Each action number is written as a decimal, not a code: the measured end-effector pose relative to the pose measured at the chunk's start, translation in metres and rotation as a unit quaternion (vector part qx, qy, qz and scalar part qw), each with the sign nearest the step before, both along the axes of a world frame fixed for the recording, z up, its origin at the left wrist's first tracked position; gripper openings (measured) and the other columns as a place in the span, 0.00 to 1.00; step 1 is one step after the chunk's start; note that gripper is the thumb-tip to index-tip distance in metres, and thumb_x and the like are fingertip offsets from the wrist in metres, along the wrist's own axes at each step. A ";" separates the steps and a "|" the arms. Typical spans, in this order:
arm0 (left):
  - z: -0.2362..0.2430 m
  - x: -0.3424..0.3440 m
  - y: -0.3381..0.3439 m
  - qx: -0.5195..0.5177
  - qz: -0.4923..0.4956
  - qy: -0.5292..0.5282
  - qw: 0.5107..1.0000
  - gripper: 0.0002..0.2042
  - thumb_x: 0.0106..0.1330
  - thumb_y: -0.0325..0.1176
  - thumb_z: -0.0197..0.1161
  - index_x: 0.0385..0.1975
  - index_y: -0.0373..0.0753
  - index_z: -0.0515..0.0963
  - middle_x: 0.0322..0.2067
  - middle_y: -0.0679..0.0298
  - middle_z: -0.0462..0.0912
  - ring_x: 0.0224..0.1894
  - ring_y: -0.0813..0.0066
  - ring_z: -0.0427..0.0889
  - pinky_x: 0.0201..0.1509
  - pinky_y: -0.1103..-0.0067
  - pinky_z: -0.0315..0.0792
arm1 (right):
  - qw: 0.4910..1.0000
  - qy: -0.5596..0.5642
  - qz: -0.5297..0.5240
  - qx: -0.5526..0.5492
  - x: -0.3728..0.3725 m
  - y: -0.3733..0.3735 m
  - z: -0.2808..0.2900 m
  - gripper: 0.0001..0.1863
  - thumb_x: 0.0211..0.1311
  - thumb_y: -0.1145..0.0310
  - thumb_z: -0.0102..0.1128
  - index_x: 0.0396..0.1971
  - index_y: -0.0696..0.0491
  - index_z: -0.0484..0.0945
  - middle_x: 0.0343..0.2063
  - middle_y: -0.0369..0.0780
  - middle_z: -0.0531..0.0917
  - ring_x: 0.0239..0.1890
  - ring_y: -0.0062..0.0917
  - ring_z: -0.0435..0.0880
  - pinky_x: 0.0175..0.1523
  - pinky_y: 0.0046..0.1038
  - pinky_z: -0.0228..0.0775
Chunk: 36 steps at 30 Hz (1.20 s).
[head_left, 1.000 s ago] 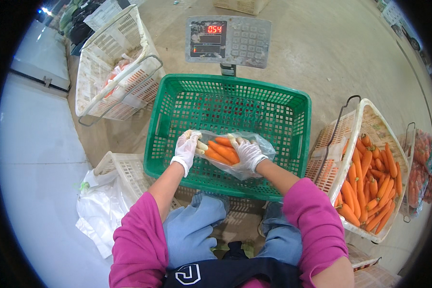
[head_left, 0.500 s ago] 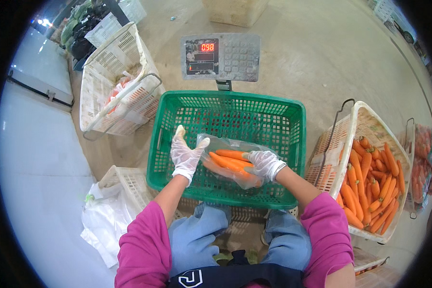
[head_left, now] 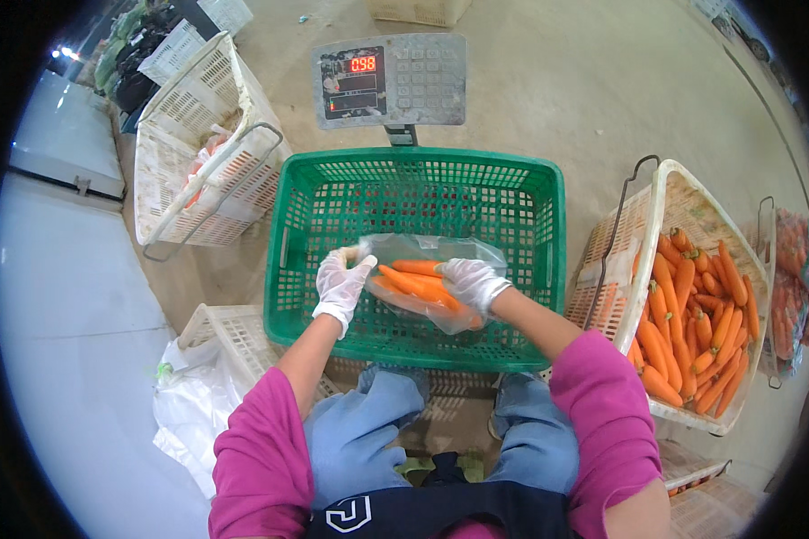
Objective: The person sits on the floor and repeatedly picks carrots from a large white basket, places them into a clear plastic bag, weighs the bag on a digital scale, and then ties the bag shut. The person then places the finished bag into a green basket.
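Note:
A clear plastic bag [head_left: 469, 251] with several orange carrots [head_left: 419, 287] in it rests inside a green plastic crate [head_left: 404, 357]. My right hand [head_left: 475, 284], in a thin clear glove, grips the bag and carrots at their right end. At the bag's left edge, my gloved left hand [head_left: 339, 286] has its fingers and thumb closed on the plastic. The crate sits below a scale's display panel [head_left: 391, 81] with red lit digits.
To the right stands a white crate [head_left: 655, 242] full of loose carrots. At left are a white crate [head_left: 175, 166] with bagged carrots and a smaller crate [head_left: 229, 332] with white plastic bags [head_left: 198, 400]. Red mesh sacks [head_left: 789, 278] stand far right.
My left hand has gone from spread fingers to closing on the bag's left edge. My right hand keeps its hold on the bag. The whole view has shifted slightly.

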<state>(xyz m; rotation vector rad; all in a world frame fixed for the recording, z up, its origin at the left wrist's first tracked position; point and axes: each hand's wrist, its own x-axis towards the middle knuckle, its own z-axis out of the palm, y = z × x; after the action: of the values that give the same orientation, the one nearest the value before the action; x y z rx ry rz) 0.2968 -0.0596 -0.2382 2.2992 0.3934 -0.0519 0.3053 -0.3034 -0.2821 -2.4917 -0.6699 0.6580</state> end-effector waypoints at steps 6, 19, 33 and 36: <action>-0.001 0.002 0.001 -0.111 0.005 0.097 0.989 0.09 0.57 0.36 0.62 0.28 0.36 0.77 0.23 0.66 0.81 0.28 0.81 0.76 0.33 0.82 0.68 | 0.986 -0.154 -0.056 -0.041 0.009 0.037 -0.047 0.10 0.54 0.71 0.51 0.33 0.57 0.79 0.34 0.49 0.82 0.37 0.37 0.83 0.38 0.35 0.76; 0.011 -0.007 -0.003 -0.155 -0.018 0.069 0.985 0.06 0.56 0.32 0.60 0.26 0.37 0.76 0.23 0.68 0.78 0.27 0.82 0.72 0.35 0.84 0.64 | 0.981 0.193 0.025 0.027 0.049 -0.005 -0.041 0.31 0.44 0.54 0.65 0.49 0.54 0.74 0.42 0.44 0.81 0.42 0.31 0.80 0.46 0.32 0.72; -0.013 0.001 0.016 -0.208 -0.011 0.033 0.978 0.05 0.57 0.31 0.61 0.29 0.39 0.73 0.24 0.67 0.78 0.26 0.82 0.72 0.34 0.84 0.64 | 0.686 0.110 -0.438 0.570 -0.099 -0.261 0.202 0.30 0.54 0.45 0.56 0.49 0.52 0.69 0.28 0.32 0.75 0.26 0.13 0.72 0.26 0.16 0.66; -0.011 0.004 0.011 -0.184 -0.024 0.036 0.982 0.06 0.58 0.31 0.61 0.30 0.37 0.74 0.25 0.67 0.78 0.28 0.81 0.73 0.37 0.84 0.65 | 0.683 0.045 -0.632 0.363 -0.110 -0.306 0.169 0.27 0.54 0.48 0.59 0.47 0.52 0.70 0.30 0.35 0.76 0.30 0.17 0.74 0.30 0.19 0.68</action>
<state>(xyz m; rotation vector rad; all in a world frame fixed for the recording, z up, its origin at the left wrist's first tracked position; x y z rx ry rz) 0.3008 -0.0487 -0.2496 1.9444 0.3346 -0.2151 0.1955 -0.6095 -0.1134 -1.5374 0.7513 -0.0767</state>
